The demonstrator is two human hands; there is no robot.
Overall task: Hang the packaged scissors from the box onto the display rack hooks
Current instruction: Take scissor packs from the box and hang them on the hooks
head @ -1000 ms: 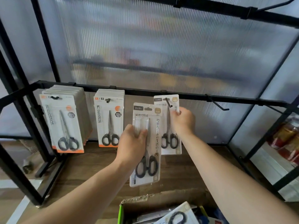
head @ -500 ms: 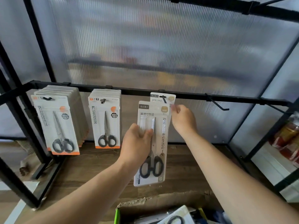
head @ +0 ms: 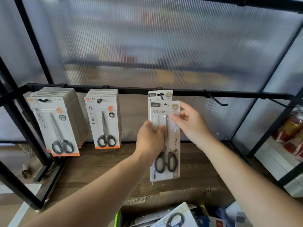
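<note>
My left hand (head: 151,138) grips a white scissors pack (head: 170,145) by its left edge, holding it upright in front of the rack's third hook (head: 161,95). My right hand (head: 190,123) pinches the same pack near its upper right side. Its hang hole sits just below the hook's tip. Another white pack (head: 159,95) hangs on that hook behind it, mostly hidden. The open cardboard box (head: 172,202) lies at the bottom with more packs (head: 175,217) inside.
Two hooks at the left carry stacks of orange-trimmed scissors packs (head: 55,125) (head: 105,120). A bare hook (head: 216,100) juts out to the right on the black rail (head: 237,95). A wooden shelf (head: 101,167) lies below; red packets (head: 293,136) sit at far right.
The left hand lifted the pack up and right until it covers the one hanging on the hook. The right hand let go of the hung pack and took the new pack's right side.
</note>
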